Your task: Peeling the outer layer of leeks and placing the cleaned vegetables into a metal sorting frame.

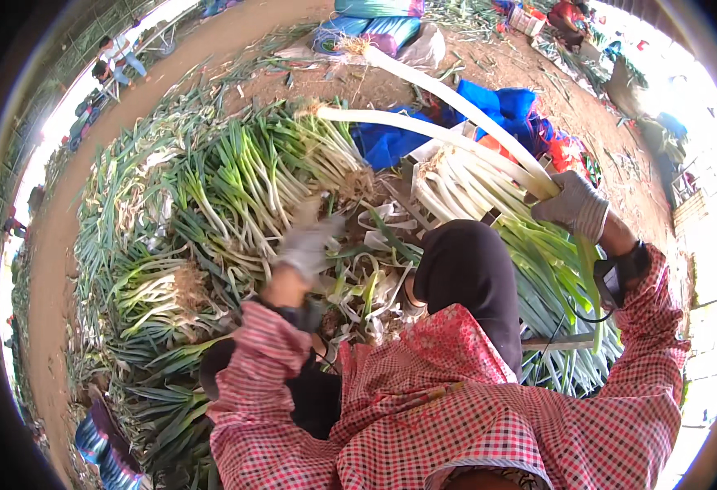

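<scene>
My gloved right hand [572,206] is closed round two long leeks. The upper leek [456,102] and the lower leek [424,126] reach out to the far left, roots outward, their white shafts bending slightly. Below them a stack of cleaner leeks [464,184] lies beside my knee, with its green leaves trailing toward me. My left hand [308,249], also gloved, hovers near the rooted ends of a heap of leeks [236,180]. Motion smears its fingers, and whether it holds anything is unclear.
Peeled leaves and scraps [366,290] cover the ground between my legs. Beyond the stack lie a blue net [497,102] and red netting [567,155]. Wrapped bundles [379,24] stand farther off. People [120,59] sit at the far left; another person [567,18] is at the far right.
</scene>
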### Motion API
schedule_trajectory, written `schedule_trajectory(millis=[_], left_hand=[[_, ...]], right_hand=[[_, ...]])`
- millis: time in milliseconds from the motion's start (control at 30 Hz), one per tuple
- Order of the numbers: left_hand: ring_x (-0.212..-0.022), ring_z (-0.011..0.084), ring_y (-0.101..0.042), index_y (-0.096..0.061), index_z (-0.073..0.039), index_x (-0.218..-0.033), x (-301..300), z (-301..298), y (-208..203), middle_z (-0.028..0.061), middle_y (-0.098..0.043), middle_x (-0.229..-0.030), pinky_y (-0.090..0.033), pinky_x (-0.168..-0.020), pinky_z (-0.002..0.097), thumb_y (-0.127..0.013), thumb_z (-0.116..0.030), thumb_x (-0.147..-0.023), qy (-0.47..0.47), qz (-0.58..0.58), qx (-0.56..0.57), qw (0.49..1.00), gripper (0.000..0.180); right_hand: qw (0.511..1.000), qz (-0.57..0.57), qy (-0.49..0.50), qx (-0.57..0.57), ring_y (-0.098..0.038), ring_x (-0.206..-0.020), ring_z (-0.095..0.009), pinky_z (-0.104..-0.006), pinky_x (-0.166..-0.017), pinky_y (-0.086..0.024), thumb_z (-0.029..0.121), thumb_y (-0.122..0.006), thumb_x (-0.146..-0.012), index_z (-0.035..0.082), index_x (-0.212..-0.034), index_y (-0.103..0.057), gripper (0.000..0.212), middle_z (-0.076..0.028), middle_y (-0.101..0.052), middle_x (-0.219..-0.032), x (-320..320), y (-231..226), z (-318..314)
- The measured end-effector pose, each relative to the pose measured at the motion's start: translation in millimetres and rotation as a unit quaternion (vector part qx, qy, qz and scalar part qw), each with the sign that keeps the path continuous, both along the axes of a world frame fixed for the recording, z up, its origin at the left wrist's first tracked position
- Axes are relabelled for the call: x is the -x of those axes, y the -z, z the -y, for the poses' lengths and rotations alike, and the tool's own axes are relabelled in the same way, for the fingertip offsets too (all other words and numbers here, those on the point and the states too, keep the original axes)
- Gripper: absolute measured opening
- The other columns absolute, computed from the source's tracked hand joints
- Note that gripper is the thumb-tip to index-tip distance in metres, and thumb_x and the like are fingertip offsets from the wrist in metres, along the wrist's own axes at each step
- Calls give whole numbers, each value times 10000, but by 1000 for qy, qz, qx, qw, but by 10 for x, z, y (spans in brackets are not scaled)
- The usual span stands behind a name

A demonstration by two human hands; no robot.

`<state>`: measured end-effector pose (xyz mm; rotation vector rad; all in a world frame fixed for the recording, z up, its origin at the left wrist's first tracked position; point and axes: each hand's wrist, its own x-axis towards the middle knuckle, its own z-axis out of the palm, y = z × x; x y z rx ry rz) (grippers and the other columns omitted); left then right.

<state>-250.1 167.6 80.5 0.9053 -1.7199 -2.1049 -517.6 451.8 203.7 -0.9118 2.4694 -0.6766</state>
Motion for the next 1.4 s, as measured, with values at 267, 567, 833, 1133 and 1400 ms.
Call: schedule_trajectory(millis=[267, 567, 833, 1133, 1400], left_hand=[[-707, 157, -638, -547, -53, -1045, 939, -656, -521, 132, -650, -930, -538, -513, 192, -596, -20, -829, -32, -390, -264, 882, 225], [-800, 188, -639, -583, -11, -976, 623, -135, -522, 132, -638, -921, -555, -604, 226, -622, -79, -836, -97, -423, -160, 886, 160], [-822, 209, -575, -471, 30, -1154, 460, -222, -702, 182, -570, -1084, -526, -718, 309, -422, -605, -830, -79, -469, -212, 854, 715], [-613, 147, -609, -596, -14, -965, 622, -503, -640, 78, -636, -789, -526, -515, 250, -556, -239, -896, 1, -286, -127, 950, 239], [-712, 180, -638, -574, 20, -1062, 667, -727, -662, 97, -637, -872, -562, -609, 274, -512, -82, -902, -46, -246, -89, 964, 200]], right_hand=[[999, 6, -32, -26, -564, -667, -68, -240, -615, -467, 174, -722, -645, 37, -931, -678, 320, -17, -642, -753, -277, 119, -29], [995, 58, -69, -54, -581, -669, -84, -261, -630, -478, 174, -715, -661, 31, -926, -675, 304, -28, -645, -731, -478, -10, -75], [997, 16, -75, 1, -563, -629, -72, -251, -586, -470, 161, -701, -665, 32, -930, -672, 296, -7, -634, -710, -359, 151, -82], [992, 74, -103, -17, -582, -687, -56, -237, -620, -477, 158, -702, -670, 40, -940, -677, 295, -22, -665, -763, -426, 72, 33], [980, 174, -62, -67, -517, -487, -59, -219, -412, -402, 149, -693, -700, 45, -881, -667, 210, 10, -582, -618, -544, -115, 149]])
